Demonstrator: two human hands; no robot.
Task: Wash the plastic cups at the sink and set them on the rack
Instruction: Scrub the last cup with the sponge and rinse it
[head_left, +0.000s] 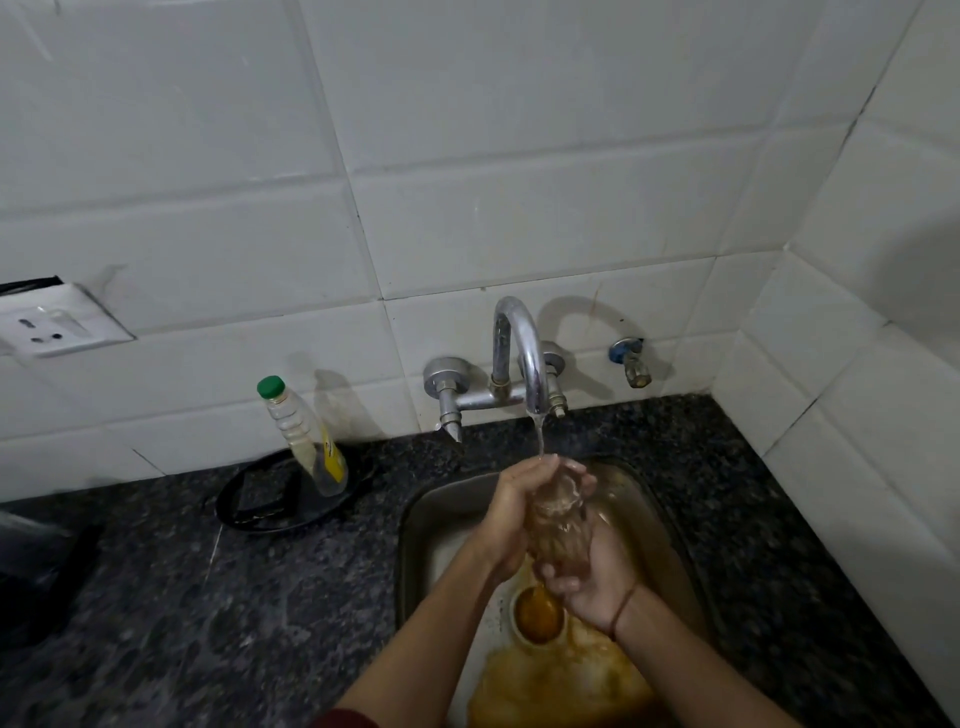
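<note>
A: From the head view, what do we see at the sink?

B: We see the clear plastic cup held over the basin, tilted, with its upper end right under the tap. A thin stream of water falls onto it.

A: And how do we read the hands?

B: The left hand is wrapped round the cup's upper part, with its fingers curled over the far end where the water lands. The right hand clasps the lower end from beneath, fingers curled round the base. We also make out a thin thread band on that wrist.

A: What do we note in the basin itself?

B: Brownish-orange water pools along the near side, and the drain just below the right hand is filled with the same colour.

A: And around the sink?

B: On the dark speckled tabletop, left of the basin, we see a clear bottle with a green cap, leaning towards the wall. It stands on a black round object; we cannot tell what that is. On the white tiles we see a wall socket far left and a small valve right of the tap.
</note>
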